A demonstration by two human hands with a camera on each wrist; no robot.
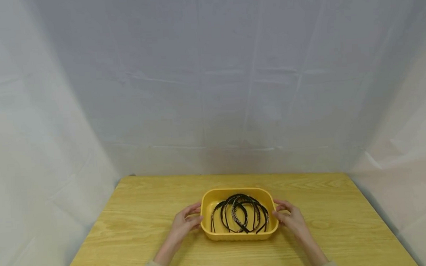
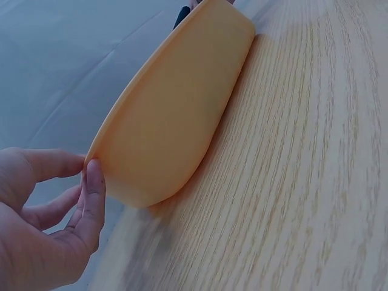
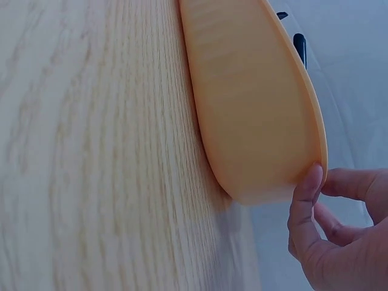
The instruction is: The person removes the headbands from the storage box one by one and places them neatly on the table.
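I saw both hands — left hand [image 1: 184, 222], right hand [image 1: 289, 217] — pinching the yellow tray [image 1: 239, 236] low centre, headbands [image 1: 239, 217] inside; lifting not begun.

Yellow tub [image 1: 239, 236] between the hands, holding glossy black headbands [image 1: 239, 215], one speckled with pale dots. Underneath, light wooden table [image 1: 138, 215] with brown grain. Behind, creased white cloth [image 1: 211, 89].

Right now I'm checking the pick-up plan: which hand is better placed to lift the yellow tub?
Neither clearly: left hand and right hand each touch opposite ends of the yellow tub at its rim, so both seem equally ready.
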